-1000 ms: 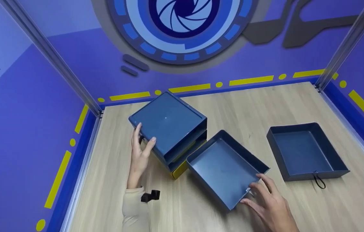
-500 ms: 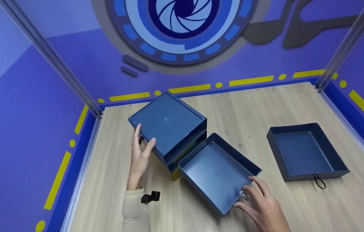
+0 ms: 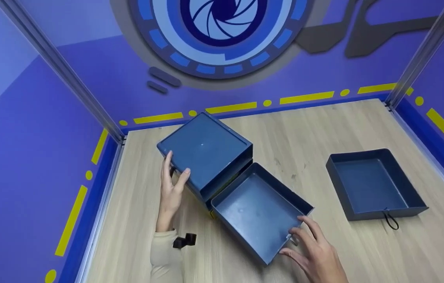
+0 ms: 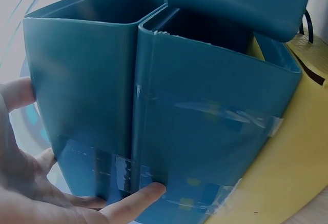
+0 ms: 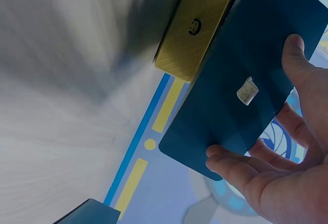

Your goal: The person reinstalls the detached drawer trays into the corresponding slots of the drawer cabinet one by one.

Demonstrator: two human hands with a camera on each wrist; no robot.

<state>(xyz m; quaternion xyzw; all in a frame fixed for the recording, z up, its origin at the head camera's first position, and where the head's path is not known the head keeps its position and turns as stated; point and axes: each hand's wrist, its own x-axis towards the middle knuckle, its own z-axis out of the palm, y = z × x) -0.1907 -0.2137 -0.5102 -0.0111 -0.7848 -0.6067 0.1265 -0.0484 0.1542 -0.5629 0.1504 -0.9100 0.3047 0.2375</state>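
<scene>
A dark blue drawer cabinet [image 3: 206,151] stands angled on the table, its upper slot open at the front. Fingers spread, my left hand [image 3: 171,194] braces the cabinet's left side, which has clear tape over it in the left wrist view. My right hand [image 3: 316,251] grips a dark blue drawer [image 3: 261,212] by its front edge, thumb below and fingers at the rim. The drawer's back edge is at the cabinet's slot beneath the upper one. A small whitish tab [image 5: 248,91] sticks out of the drawer's front. Below is a yellow drawer front [image 5: 195,29] with a dark loop.
Another dark blue drawer [image 3: 375,184] with a black loop handle [image 3: 391,220] lies on the right of the wooden table [image 3: 308,137]. Blue-purple panels [image 3: 88,78] wall in the back and both sides. A small black piece [image 3: 184,240] sits at my left sleeve.
My right hand has moved the drawer left and in against the cabinet, so its back edge now overlaps the lower slot. My left hand and the cabinet have stayed put.
</scene>
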